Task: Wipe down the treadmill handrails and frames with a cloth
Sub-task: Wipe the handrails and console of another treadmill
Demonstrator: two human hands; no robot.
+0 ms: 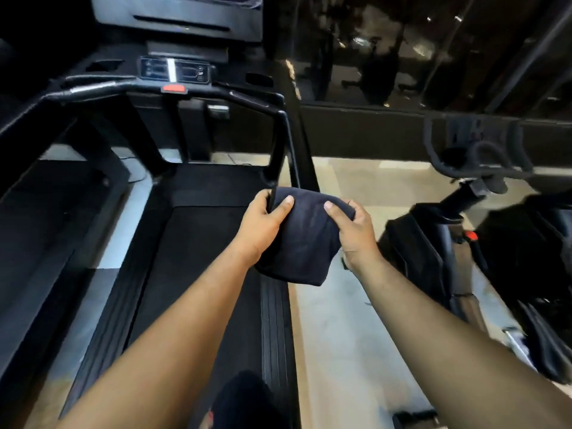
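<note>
Treadmill belt (198, 258): runs down the left of the view, under the person's arms; it is not part of the wipe.
Left hand (263, 224): fingers curl round the left edge of the cloth, thumb on top, apparently right at the lower end of the handrail.
Right handrail (280, 144): a dark upright bar coming down from the console to just above the cloth; I judge this is the next surface to wipe.
Cloth (301, 239): dark, folded, held up between both hands over the treadmill's right side rail.
Right hand (353, 230): clamps the cloth's right edge, thumb on top.
Doing it well: wrap the folded cloth fully round the bar and draw it along in one firm stroke.
Exercise bike (483, 168): stands apart on the right.
</note>
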